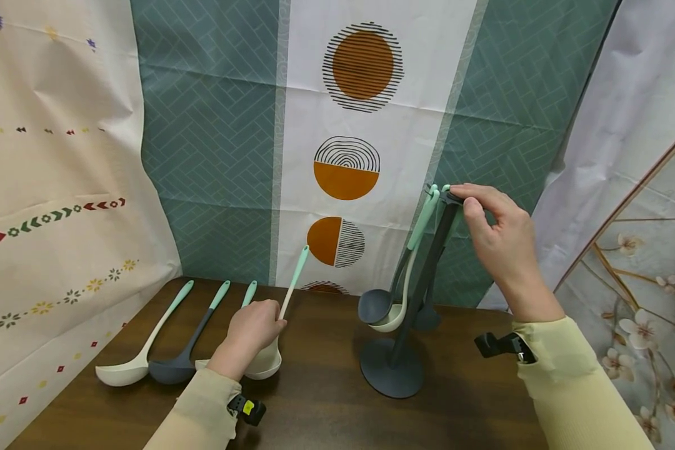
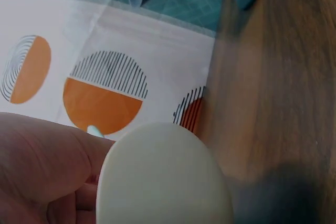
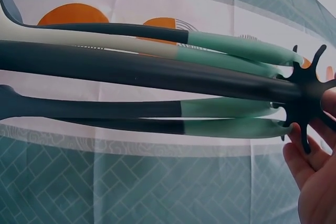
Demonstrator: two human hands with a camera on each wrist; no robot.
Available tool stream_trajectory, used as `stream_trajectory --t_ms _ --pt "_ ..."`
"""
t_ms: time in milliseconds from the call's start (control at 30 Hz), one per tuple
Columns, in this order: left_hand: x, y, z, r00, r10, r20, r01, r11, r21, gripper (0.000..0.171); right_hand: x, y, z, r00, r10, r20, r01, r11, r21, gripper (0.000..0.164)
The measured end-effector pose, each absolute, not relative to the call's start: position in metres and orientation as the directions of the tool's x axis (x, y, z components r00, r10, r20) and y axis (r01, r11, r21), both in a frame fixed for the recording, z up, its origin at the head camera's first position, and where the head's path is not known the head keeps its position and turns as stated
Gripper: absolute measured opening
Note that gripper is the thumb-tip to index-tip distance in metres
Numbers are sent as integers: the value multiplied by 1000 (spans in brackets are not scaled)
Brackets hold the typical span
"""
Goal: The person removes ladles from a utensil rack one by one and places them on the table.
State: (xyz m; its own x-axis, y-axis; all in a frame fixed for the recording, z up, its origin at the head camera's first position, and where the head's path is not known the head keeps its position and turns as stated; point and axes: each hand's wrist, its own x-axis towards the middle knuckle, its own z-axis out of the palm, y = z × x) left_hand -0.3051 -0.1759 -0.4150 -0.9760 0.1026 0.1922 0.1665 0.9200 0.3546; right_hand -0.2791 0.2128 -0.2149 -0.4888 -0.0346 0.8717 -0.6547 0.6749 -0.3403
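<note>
My left hand [image 1: 253,331] grips a cream ladle [image 1: 263,367] by its shaft, its mint handle end [image 1: 299,265] pointing up and away. In the left wrist view the cream bowl [image 2: 165,177] fills the lower middle, beside the thumb. My right hand [image 1: 500,231] holds the top of a dark grey utensil stand [image 1: 392,370], thumb and fingers at its hooked hub [image 3: 307,97]. From the hooks hang a grey ladle [image 1: 374,306], a cream ladle [image 1: 396,319] and further grey utensils with mint handles [image 3: 231,107].
To the left on the brown table [image 1: 326,400] lie a cream ladle [image 1: 122,374] and a grey ladle [image 1: 171,370]. Another mint-handled utensil [image 1: 250,292] is mostly hidden behind my left hand. A patterned curtain [image 1: 214,156] hangs right behind the table.
</note>
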Motion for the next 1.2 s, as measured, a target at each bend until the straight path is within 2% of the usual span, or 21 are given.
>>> stream_trajectory --t_ms 133,367,800,1200 --pt "-306 -177 -417 -980 98 173 152 932 330 26 -278 209 -215 -490 -18 872 -630 698 -340 33" --pt "-310 -174 -423 -979 107 175 161 929 333 26 -281 207 -217 -444 -8 896 -632 711 -308 30" --pt "-309 -170 -430 -982 103 159 148 940 308 26 -281 206 -218 -468 14 884 -632 694 -345 29" --pt "-311 -185 -433 -995 44 88 69 946 317 15 -281 206 -219 -465 15 885 -636 690 -346 28"
